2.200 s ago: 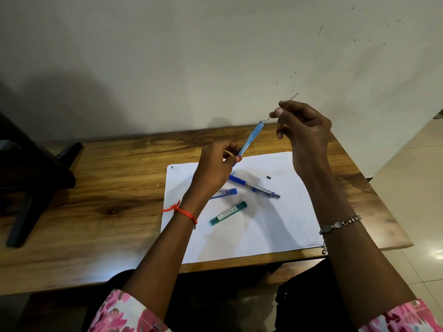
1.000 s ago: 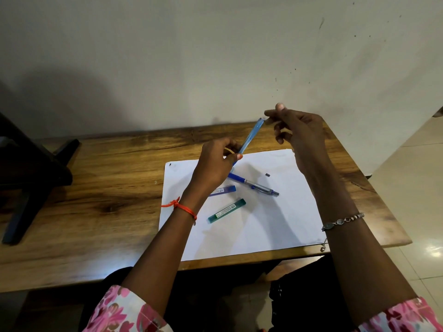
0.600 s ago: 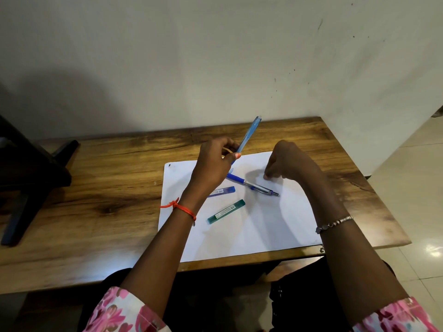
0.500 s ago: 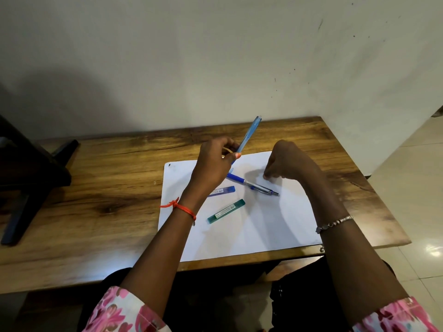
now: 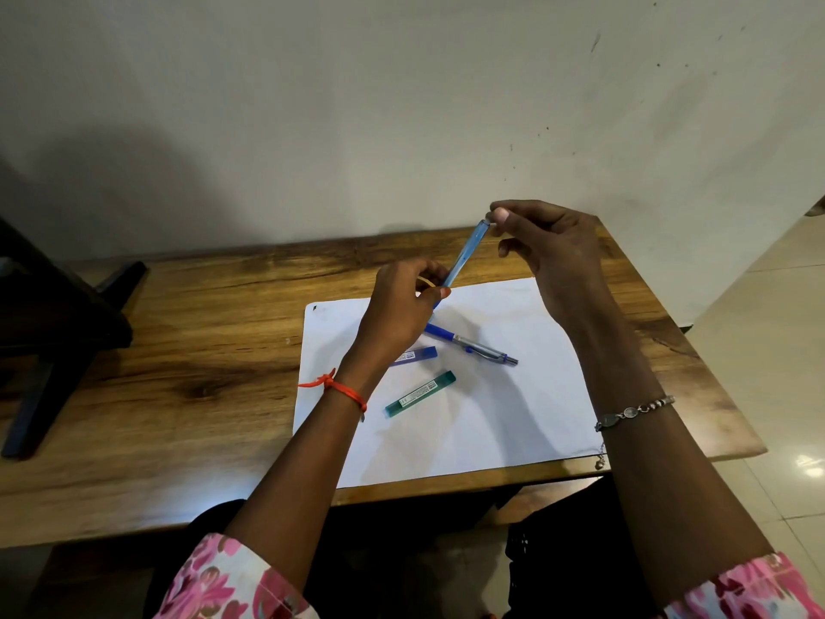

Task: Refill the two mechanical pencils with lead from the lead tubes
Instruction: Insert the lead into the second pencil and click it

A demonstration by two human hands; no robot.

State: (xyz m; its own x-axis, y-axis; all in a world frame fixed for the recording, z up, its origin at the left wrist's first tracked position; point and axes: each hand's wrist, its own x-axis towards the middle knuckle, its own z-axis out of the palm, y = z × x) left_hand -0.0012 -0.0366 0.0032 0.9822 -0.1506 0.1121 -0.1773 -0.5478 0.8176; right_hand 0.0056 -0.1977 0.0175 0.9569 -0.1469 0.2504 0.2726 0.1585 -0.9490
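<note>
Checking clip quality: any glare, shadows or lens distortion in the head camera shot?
Head view: soft shadows fall across the white paper; a glare spot shines on the floor tiles; the wide lens bows the table edge; the light blue pencil looks sharp.

Wood, paper, plastic, a little metal

The table (image 5: 178, 350) is varnished wood with a soft sheen (grain plain to see), and the sheet (image 5: 491, 422) on it is matt white paper. The raised pencil (image 5: 464, 254) is translucent blue plastic. The lying pencil (image 5: 473, 348) is blue plastic with a shiny metal barrel. The green tube (image 5: 419, 394) and blue tube (image 5: 419, 353) are smooth plastic. The floor (image 5: 781, 395) tiles are glossy.
</note>
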